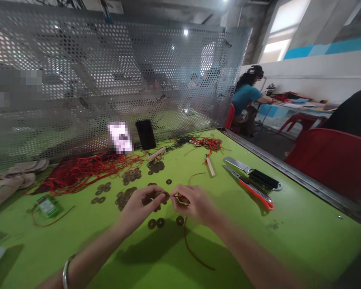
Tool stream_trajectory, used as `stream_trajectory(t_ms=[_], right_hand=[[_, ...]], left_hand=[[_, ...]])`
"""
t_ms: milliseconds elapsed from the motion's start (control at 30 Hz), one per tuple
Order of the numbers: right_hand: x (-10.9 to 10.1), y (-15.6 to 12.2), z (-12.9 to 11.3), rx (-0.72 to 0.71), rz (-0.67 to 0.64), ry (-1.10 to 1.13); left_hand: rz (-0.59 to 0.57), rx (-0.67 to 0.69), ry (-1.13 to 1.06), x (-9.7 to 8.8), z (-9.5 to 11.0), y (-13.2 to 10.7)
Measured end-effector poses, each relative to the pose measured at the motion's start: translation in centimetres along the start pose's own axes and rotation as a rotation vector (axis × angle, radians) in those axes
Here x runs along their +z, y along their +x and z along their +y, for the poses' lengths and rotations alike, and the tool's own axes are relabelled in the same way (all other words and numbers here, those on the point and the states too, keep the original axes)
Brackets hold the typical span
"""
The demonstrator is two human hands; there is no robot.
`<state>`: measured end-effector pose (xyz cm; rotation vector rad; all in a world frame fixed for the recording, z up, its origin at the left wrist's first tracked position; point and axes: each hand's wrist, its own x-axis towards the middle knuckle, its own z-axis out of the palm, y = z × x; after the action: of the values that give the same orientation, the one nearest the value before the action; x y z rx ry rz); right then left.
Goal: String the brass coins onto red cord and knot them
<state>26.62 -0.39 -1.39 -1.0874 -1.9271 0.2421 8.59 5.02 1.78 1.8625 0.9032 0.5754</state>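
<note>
My left hand (147, 202) pinches what looks like a brown holed coin (166, 195) between thumb and fingertips. Meeting it there, my right hand (191, 202) is closed on a thin orange-brown cord (195, 256), whose long tail curves down over the green table. Whether the cord passes through the hole is too small to tell. Loose holed coins (160, 222) lie just below my hands, one of them (179, 220) near the cord. More coins are heaped beside my left hand in a pile (124, 197), with further clusters (131, 175) behind it.
Red cords (87, 172) spread at the back left, near a dark phone (146, 134) against a perforated metal screen (174, 80). A red utility knife (255, 192) and a black-handled blade (263, 178) lie right. A green packet (47, 207) sits left. A person (246, 98) sits beyond.
</note>
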Motion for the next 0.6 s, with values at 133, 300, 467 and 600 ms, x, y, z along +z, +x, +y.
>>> stream_trajectory(t_ms=[133, 300, 467, 600], right_hand=[[-0.14, 0.03, 0.09, 0.043, 0.037, 0.038], [0.1, -0.06, 0.39, 0.076, 0.035, 0.12], [0.56, -0.26, 0.38, 0.073, 0.009, 0.114], [0.71, -0.33, 0.26, 0.079, -0.028, 0.102]], left_hand=[[0.042, 0.014, -0.036, -0.11, 0.15, -0.08], [0.034, 0.001, -0.041, -0.1, 0.05, -0.2], [-0.026, -0.004, -0.068, 0.19, -0.07, -0.25], [-0.027, -0.01, -0.064, 0.34, -0.49, -0.22]])
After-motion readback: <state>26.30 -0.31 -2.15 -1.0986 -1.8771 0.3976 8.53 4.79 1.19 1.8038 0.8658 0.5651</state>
